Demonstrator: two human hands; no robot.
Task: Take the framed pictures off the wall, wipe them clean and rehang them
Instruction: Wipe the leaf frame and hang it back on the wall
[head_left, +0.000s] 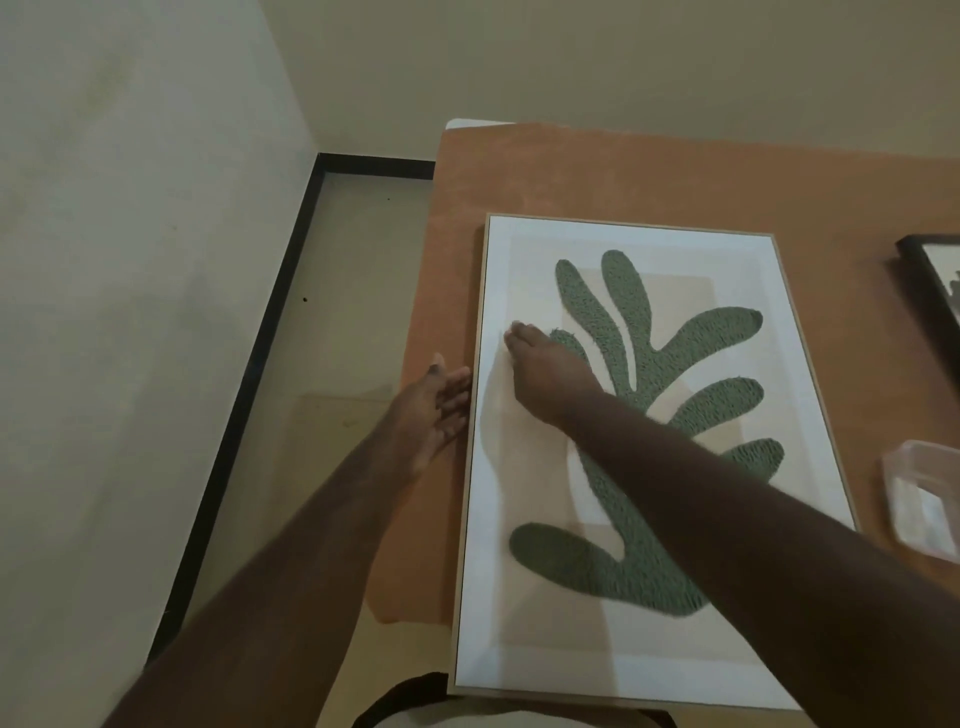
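Observation:
A large light-wood framed picture (519, 670) with a green leaf shape lies flat on the orange-brown table (571, 171). My right hand (545, 374) rests on the picture's left part, fingers bent down onto the surface near the white border. I cannot make out whether something thin and white lies under those fingers. My left hand (436, 410) is beside the frame's left edge, palm turned up and inward with straight fingers, fingertips close to the frame. A second, dark-framed picture (930, 275) lies at the table's right edge, partly cut off.
A clear plastic container (924, 499) stands on the table to the right of the big frame. A beige wall is on the left and behind. Tiled floor with a dark skirting (270, 312) runs between the wall and the table.

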